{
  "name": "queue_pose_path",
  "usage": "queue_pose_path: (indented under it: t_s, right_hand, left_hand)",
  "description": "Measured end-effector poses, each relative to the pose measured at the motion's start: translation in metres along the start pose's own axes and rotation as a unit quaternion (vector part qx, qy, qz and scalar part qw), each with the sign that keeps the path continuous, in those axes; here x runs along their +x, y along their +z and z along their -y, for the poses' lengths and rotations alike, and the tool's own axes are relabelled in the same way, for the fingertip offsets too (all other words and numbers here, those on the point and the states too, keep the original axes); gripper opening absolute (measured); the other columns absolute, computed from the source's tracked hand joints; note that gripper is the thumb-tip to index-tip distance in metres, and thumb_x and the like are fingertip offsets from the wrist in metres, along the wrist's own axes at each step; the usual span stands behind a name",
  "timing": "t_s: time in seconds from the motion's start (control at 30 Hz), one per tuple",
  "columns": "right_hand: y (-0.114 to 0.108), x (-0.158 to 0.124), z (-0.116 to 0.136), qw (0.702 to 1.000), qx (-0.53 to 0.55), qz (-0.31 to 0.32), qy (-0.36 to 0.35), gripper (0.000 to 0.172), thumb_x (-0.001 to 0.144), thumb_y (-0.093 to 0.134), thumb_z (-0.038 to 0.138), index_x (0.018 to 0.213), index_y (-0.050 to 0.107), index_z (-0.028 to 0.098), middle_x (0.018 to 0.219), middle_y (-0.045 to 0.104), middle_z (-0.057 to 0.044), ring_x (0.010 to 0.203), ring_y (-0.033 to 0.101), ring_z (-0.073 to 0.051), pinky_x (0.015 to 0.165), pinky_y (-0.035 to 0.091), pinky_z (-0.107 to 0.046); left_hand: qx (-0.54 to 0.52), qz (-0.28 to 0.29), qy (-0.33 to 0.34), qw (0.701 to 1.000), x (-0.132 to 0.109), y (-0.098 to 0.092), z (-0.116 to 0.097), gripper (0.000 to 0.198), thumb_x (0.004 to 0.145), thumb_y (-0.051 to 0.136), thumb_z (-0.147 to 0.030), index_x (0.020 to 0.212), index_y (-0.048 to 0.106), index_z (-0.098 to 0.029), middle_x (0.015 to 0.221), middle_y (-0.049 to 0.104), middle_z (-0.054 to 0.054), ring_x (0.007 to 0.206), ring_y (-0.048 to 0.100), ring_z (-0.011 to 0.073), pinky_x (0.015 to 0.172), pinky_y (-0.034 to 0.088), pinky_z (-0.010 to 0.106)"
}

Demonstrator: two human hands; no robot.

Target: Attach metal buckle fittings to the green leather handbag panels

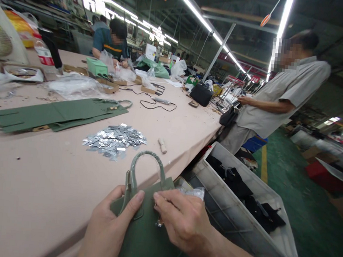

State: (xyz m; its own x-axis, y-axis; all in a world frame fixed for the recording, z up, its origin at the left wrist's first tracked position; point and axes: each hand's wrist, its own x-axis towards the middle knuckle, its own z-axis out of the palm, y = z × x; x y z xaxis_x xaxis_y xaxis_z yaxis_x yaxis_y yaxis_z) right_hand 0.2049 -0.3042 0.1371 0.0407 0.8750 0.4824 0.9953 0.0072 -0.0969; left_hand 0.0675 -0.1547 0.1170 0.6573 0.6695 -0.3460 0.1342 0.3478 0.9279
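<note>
A green handbag (146,227) with a looped, plastic-wrapped handle (149,154) is held at the table's near edge. My left hand (109,219) grips the bag's upper left side, its thumb lying across the front panel below the handle. On the front panel, the fingers of my right hand (178,216) are pinched together. A shiny metal fitting (159,222) shows just under these fingers; whatever lies between the fingertips is mostly hidden. Beyond the bag, a pile of small flat metal plates (116,139) is spread on the table.
Flat green bag pieces (60,113) lie at the left. A small pale roll (162,146) rests near the table (46,197) edge. On the right stands a white crate (221,206) holding black items. One person (284,91) stands at right; another (113,42) works at the far side.
</note>
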Motion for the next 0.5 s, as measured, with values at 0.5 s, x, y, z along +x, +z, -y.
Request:
queue_pose_path:
  t_s: [0.5]
  right_hand:
    - [0.012,-0.003,-0.017,0.998,0.034,-0.026,-0.047,0.035,0.103,0.052,0.013,0.136,0.061,0.018,0.112,0.077,-0.009,0.092,0.074,-0.016,0.074,0.062,-0.025]
  left_hand:
    - [-0.084,0.020,-0.053,0.995,0.005,-0.003,0.003,0.069,0.061,0.092,-0.055,0.115,0.072,-0.016,0.086,0.081,0.007,0.073,0.077,0.0280,0.064,0.062,0.031]
